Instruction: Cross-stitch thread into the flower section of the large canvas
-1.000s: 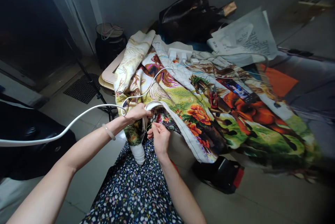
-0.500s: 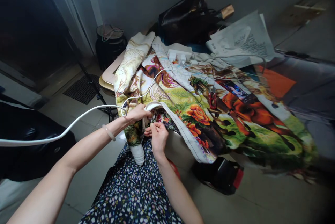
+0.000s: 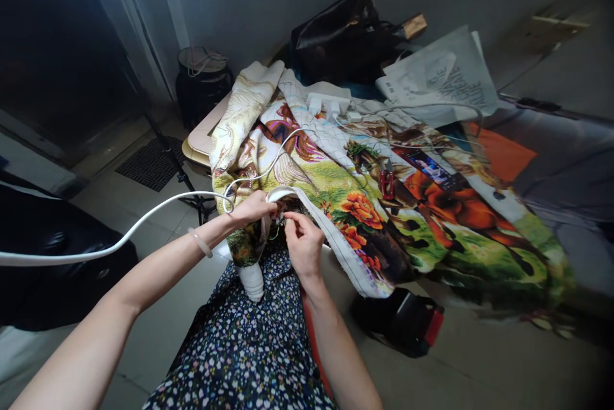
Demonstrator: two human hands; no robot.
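Note:
A large embroidered cloth (image 3: 307, 173) with horses and orange flowers is spread over a table, its near edge folded up toward me. My left hand (image 3: 256, 208), wearing a pale bangle, is closed on that folded edge. Just to its right, my right hand (image 3: 305, 245) has thumb and forefinger pinched together by the turned-up underside. What it pinches is too small to make out. A bit of green thread (image 3: 273, 237) shows beneath the fold, between the hands. Red-handled snips (image 3: 387, 183) and a phone (image 3: 429, 167) with a lit screen lie on the cloth.
A white cable (image 3: 144, 221) runs past my left forearm and over the cloth toward a power strip (image 3: 329, 102). Behind are a black bag (image 3: 340, 36) and a printed paper bag (image 3: 441, 74). A tripod stand (image 3: 167, 154) stands left; a black-and-red object (image 3: 398, 323) sits on the floor.
My right hand has moved slightly right and away from the left hand, still pinched. The left hand keeps its hold on the cloth's folded edge.

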